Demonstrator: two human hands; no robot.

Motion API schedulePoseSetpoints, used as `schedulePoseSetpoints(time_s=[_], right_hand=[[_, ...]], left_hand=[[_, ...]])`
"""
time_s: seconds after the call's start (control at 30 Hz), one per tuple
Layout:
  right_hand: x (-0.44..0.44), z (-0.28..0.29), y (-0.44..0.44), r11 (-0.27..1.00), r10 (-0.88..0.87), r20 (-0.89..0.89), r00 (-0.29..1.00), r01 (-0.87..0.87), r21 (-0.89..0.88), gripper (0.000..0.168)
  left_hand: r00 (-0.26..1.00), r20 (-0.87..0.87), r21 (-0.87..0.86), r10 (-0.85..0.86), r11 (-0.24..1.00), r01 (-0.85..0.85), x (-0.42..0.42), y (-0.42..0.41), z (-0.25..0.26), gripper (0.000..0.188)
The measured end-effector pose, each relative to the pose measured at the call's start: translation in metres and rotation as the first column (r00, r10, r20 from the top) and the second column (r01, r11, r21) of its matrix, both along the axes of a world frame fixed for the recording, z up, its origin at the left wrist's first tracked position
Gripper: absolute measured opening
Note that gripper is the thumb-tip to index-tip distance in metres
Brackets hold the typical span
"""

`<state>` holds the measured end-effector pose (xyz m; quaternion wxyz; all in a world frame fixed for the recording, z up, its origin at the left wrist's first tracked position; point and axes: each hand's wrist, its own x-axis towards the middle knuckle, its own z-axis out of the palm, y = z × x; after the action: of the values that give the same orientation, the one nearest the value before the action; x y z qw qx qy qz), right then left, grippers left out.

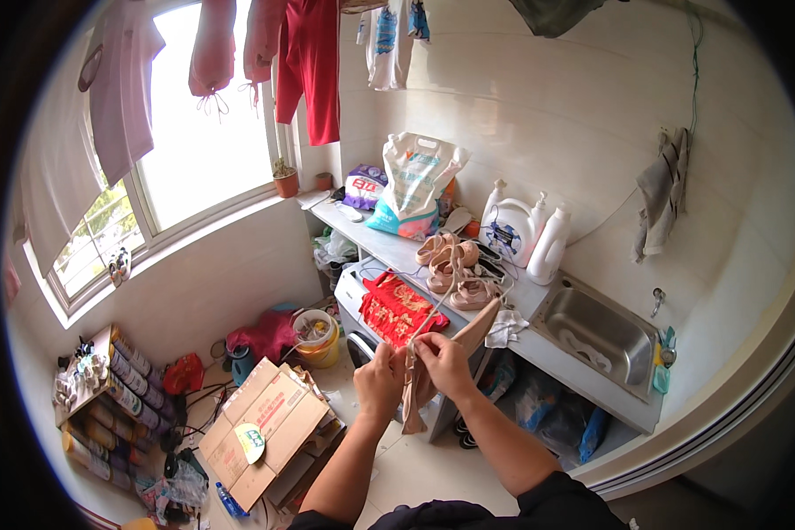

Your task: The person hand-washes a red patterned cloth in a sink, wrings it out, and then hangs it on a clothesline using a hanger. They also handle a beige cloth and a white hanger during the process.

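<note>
Both hands are together in front of the washing machine (351,301). My left hand (379,379) pinches the edge of a beige garment (480,328), close to a thin pale hanger or cord that slants up to the right. My right hand (442,361) pinches the same cloth just beside it, fingertips nearly touching the left ones. Part of the garment hangs below the hands, another part stretches up to the right. Behind them a red cloth with gold pattern (397,308) lies on the washing machine. Pink sandals (470,291) stand on the counter beyond.
A steel sink (596,331) is set into the counter at right, with white detergent bottles (548,245) nearby. Flattened cardboard (271,417) and a yellow bucket (318,338) stand on the floor at left. Clothes, including red trousers (311,73), hang overhead.
</note>
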<state>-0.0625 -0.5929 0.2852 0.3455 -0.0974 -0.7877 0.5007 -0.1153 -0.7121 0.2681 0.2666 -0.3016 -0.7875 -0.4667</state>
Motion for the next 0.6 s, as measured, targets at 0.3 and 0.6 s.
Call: schedulePoseSetpoints(time_s=[0.3,0.6], right_hand=[[0.025,0.015,-0.028,0.823,0.115,-0.064,0.991,-0.059,0.565,0.013],[0.049,-0.006,0.085,0.868,-0.43,-0.319,0.844,0.484,0.111,0.009]], left_hand=[[0.997,0.006,0.204,-0.08,0.976,0.078,-0.014,-0.009,0.01,0.031],[0.968,0.218,0.11,-0.122,0.989,0.1,-0.029,-0.044,0.033,0.048]])
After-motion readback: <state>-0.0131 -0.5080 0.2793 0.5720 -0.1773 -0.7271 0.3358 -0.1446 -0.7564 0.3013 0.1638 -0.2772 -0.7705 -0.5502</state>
